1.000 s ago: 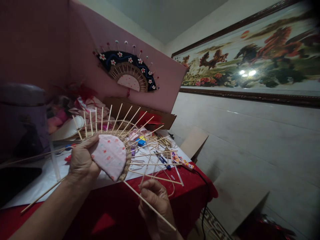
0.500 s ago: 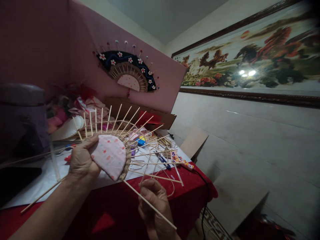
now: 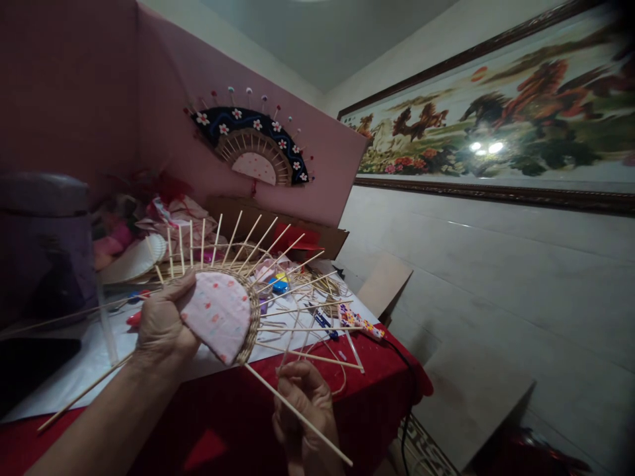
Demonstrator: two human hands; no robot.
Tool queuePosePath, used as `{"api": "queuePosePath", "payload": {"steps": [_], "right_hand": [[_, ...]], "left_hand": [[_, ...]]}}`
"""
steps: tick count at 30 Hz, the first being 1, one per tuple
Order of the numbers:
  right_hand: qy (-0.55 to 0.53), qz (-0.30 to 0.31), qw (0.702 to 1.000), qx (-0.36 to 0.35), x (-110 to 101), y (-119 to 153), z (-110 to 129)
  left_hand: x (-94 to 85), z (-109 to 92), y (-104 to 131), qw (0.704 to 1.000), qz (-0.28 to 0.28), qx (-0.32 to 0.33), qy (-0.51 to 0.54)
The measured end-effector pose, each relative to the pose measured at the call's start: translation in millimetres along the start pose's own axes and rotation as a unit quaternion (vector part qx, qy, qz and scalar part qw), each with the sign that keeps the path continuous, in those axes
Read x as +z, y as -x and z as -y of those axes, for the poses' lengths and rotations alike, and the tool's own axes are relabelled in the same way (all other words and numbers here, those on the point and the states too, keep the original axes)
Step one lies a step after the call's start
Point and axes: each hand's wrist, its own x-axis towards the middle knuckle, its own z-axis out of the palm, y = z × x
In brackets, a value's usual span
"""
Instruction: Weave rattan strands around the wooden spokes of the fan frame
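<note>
Tiled wall (image 3: 461,277) at 3 o'clock, open space past the red-draped table (image 3: 381,377). Half-round fan frame (image 3: 218,314) toward 8, overlapping white paper's (image 3: 89,360) near edge; spokes (image 3: 217,237) run 10 round to 4. Left hand (image 3: 166,324) grips its left edge; right hand (image 3: 315,400), 6 o'clock, pinches thin strand (image 3: 284,359).

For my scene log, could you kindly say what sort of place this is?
Probably a home craft corner: decorated fan on the pink panel, stick-spoked woven piece, framed horse picture.

Red-draped table (image 3: 384,377): white sheet (image 3: 124,338), flower-patterned glue gun (image 3: 361,322).
</note>
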Motion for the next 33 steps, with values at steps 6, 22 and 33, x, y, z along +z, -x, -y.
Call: {"api": "queuePosePath", "payload": {"steps": [6, 22, 33], "right_hand": [[-0.005, 0.008, 1.0, -0.008, -2, -1, -2], [-0.005, -0.008, 0.999, -0.036, -13, -6, -17], [-0.013, -0.047, 0.998, -0.043, -10, -7, -18]], "left_hand": [[-1.5, 1, 0, 1.0, 0.015, 0.007, -0.023], [-2.1, 0, -1, 1.0, 0.015, 0.014, -0.024], [2.0, -2, 8, 1.0, 0.019, -0.009, -0.007]]}}
